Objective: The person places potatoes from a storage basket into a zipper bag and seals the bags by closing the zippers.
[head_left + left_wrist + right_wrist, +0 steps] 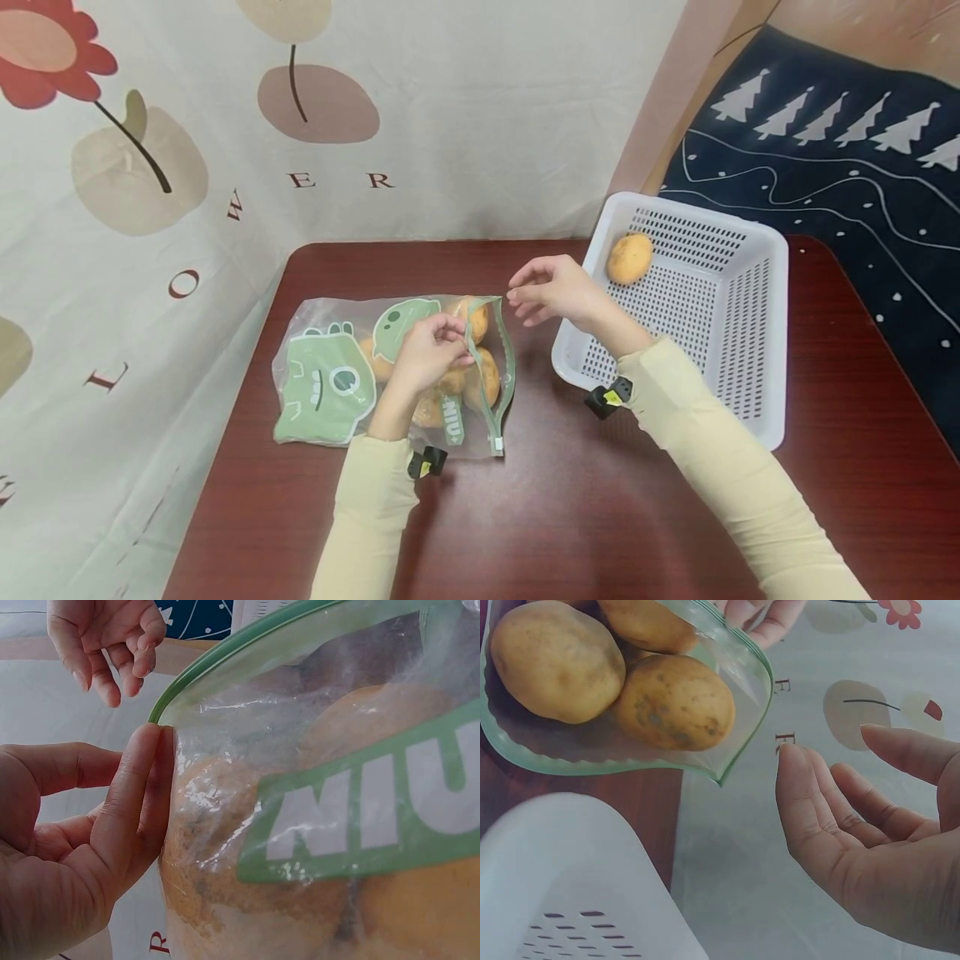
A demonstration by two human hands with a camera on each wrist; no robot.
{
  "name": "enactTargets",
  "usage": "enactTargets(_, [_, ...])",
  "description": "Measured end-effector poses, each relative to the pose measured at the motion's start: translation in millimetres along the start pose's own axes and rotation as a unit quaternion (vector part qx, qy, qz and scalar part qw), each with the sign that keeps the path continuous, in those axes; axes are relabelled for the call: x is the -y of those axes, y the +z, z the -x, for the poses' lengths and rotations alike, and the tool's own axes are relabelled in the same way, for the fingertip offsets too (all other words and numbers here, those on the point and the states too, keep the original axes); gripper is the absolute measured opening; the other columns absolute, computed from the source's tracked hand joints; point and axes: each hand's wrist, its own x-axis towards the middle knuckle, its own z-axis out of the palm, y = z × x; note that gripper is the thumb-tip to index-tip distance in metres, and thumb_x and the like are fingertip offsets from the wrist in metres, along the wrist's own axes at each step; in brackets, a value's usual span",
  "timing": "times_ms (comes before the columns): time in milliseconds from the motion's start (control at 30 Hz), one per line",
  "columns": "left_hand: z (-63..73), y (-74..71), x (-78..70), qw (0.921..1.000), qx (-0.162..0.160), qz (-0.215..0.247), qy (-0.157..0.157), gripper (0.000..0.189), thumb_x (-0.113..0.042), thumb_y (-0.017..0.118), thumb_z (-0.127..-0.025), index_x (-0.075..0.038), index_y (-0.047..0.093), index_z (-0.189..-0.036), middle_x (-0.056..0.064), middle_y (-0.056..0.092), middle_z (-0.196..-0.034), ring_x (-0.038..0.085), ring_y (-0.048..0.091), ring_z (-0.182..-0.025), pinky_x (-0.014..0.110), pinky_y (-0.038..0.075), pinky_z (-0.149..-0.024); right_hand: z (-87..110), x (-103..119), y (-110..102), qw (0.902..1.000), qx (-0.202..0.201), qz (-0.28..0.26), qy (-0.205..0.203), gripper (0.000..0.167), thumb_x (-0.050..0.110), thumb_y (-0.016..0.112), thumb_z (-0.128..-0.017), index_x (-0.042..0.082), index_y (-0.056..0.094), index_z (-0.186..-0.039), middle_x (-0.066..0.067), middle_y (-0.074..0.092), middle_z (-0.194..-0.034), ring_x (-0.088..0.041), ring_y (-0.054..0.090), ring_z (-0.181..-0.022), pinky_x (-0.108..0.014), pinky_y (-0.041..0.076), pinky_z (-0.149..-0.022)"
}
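A clear zip bag (pixel 326 392) with green cartoon prints lies on its side on the table, holding several potatoes (pixel 676 701). Its green-edged mouth gapes toward the right. My left hand (pixel 429 354) pinches the upper side of the bag near that mouth; the left wrist view shows thumb and fingers on the plastic at the green rim. Just beyond the mouth is my right hand (pixel 558 292), bare, its fingers loosely bent and apart from the bag. A single potato (pixel 630 258) sits in the far left part of a white plastic basket (pixel 780 333).
Under everything is a dark red-brown table (pixel 570 517). The basket stands to the right, partly beneath my right forearm. A pale patterned cloth (pixel 480 167) hangs behind the table, and a navy cloth with white trees (pixel 840 183) is at the far right.
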Motion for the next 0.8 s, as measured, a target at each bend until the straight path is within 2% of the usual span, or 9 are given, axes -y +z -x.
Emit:
enactTargets(133, [0.6,-0.2,-0.2,1.0000,0.001,0.001,-0.002,0.018,0.012,0.050,-0.078,0.011,0.054,-0.095,0.011,0.053,-0.079,0.010,0.059,-0.060,0.025,0.059,-0.064,2.3,3.6,-5.6,1.0000,-0.001,0.003,-0.006,0.021,-0.006,0.057,-0.084,-0.013,0.052,-0.103,-0.015,0.063,-0.082,-0.020,0.062,-0.063,-0.043,0.060,-0.065])
enactTargets(433, [0.7,-0.4,0.0,1.0000,0.002,-0.004,-0.003,0.017,0.012,0.051,-0.079,0.011,0.054,-0.096,0.012,0.054,-0.081,0.010,0.059,-0.060,0.025,0.059,-0.065,5.0,5.5,-23.6,0.9998,-0.005,0.019,-0.006,0.022,-0.004,0.056,-0.086,-0.014,0.050,-0.104,-0.007,0.064,-0.078,-0.020,0.062,-0.065,-0.039,0.060,-0.065])
enactTargets(567, [0.3,-0.6,0.7,1.0000,0.002,-0.004,-0.003,0.017,0.012,0.051,-0.079,0.010,0.054,-0.096,0.012,0.054,-0.082,0.010,0.059,-0.061,0.025,0.059,-0.065,6.6,3.6,-33.2,0.9995,-0.011,0.029,-0.001,0.021,-0.003,0.057,-0.086,-0.012,0.051,-0.104,-0.010,0.064,-0.082,-0.024,0.062,-0.069,-0.039,0.060,-0.066])
enactTargets(800, [-0.4,-0.5,2.0,1.0000,0.000,-0.007,-0.006,0.016,0.011,0.051,-0.079,0.010,0.054,-0.095,0.012,0.054,-0.081,0.010,0.060,-0.061,0.026,0.059,-0.066,11.2,5.4,-50.3,0.9971,-0.045,0.062,0.000,0.019,-0.001,0.059,-0.085,-0.008,0.055,-0.101,-0.018,0.064,-0.090,-0.028,0.063,-0.075,-0.039,0.060,-0.068])
